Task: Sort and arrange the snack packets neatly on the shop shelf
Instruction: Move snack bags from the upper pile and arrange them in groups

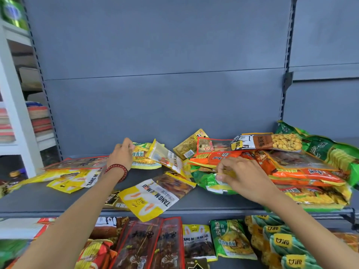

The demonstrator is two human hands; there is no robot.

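On the shelf (58,197), both hands (121,154) (242,176) pinch snack packets (144,159).

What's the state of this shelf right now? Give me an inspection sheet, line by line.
Surface: grey shelf, packets scattered flat, unsorted.
Job's things: Tang Mou Mou packet overhangs the front edge; mixed pile heaped at right.
Clutter: brown bottle at far left.
Hands: left hand grips yellow-green packet at back; right hand pinches small yellow packet at the pile's edge.
Cables: nothing seen.
Surroundings: white rack at left; more packets on the tier below.
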